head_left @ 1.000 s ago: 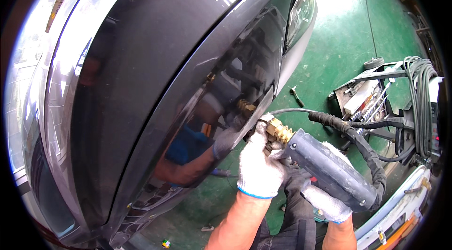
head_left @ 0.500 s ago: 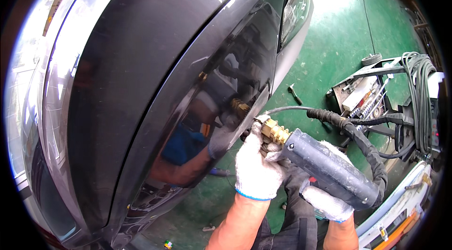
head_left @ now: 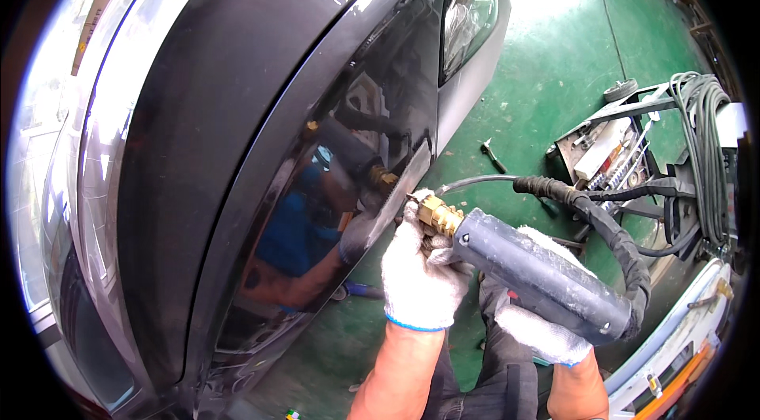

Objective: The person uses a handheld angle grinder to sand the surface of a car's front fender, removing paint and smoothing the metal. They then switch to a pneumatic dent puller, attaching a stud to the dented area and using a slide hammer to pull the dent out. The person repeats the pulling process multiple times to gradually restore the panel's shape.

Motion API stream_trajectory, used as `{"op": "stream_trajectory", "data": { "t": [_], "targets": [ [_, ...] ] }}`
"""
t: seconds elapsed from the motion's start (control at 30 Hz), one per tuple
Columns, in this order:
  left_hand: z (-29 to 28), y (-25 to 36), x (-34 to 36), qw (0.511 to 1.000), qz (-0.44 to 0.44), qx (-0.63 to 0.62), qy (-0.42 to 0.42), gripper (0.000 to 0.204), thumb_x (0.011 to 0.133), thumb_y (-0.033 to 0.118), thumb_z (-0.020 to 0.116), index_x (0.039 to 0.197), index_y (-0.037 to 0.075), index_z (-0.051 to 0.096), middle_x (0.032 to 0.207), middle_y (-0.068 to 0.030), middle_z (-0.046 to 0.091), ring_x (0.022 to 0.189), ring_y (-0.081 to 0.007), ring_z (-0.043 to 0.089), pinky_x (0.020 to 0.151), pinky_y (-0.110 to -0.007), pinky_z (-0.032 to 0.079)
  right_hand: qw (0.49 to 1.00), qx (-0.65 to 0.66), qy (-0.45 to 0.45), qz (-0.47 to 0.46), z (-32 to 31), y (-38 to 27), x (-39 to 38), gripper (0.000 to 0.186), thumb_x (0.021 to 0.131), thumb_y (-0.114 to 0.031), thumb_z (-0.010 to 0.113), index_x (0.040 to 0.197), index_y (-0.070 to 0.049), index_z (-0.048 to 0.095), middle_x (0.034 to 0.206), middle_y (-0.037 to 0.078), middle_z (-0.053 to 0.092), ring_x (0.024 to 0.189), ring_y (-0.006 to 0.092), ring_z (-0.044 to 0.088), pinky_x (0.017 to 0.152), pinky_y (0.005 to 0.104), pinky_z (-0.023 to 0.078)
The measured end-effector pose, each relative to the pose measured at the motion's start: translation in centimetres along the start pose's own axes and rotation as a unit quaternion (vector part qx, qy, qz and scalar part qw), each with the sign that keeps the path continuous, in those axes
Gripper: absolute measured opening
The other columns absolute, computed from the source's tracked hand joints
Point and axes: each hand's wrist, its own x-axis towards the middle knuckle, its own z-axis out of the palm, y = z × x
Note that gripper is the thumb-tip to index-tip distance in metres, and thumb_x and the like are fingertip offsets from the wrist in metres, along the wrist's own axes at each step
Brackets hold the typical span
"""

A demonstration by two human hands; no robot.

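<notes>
My left hand (head_left: 421, 281), in a white glove, has its fingers curled round the brass front fitting (head_left: 440, 216) of a grey cylindrical tool (head_left: 529, 269). My right hand (head_left: 540, 331), also gloved, grips that tool's body from below, partly hidden by it. A black sleeved hose (head_left: 611, 236) runs from the tool's rear. The tool's small tip lies close beside a dull, roughened strip (head_left: 410, 181) on the glossy dark car panel (head_left: 332, 159); I cannot tell whether they touch.
The car's headlight (head_left: 467, 12) is at the top. On the green floor (head_left: 546, 64) lie a small tool (head_left: 492, 152) and other items. A cart (head_left: 602, 147) with tools and coiled cables (head_left: 701, 151) stands at right. A pale panel (head_left: 673, 333) is at lower right. My legs show below.
The car, tool and both hands appear further left in the picture than a second ago. Both hands keep the same grips on the tool.
</notes>
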Motion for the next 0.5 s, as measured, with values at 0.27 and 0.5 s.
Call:
{"op": "stream_trajectory", "data": {
  "t": [0.27,0.5],
  "targets": [
    [0.3,0.9,-2.8,0.994,-0.103,0.041,-0.004,0.035,0.096,0.000,0.054,0.131,0.001,0.055,0.116,-0.0127,0.063,0.103,-0.0216,0.064,0.094,-0.036,0.054,0.983,0.127,0.124,0.054,-0.6,0.6,-3.4,0.083,0.065,-0.016,0.091,0.136,0.006,0.054,0.128,0.019,0.064,0.111,0.0259,0.065,0.097,0.0396,0.051],
    [-2.3,1.8,-5.5,0.988,-0.131,0.062,-0.047,0.035,0.090,-0.008,0.055,0.124,-0.001,0.058,0.113,-0.0171,0.065,0.107,-0.0340,0.066,0.094,-0.042,0.058,0.944,0.255,0.139,0.158,-1.5,2.0,-6.2,0.087,0.068,-0.008,0.087,0.142,0.005,0.045,0.121,0.022,0.064,0.094,0.0283,0.069,0.079,0.0415,0.058]
  ]
}}
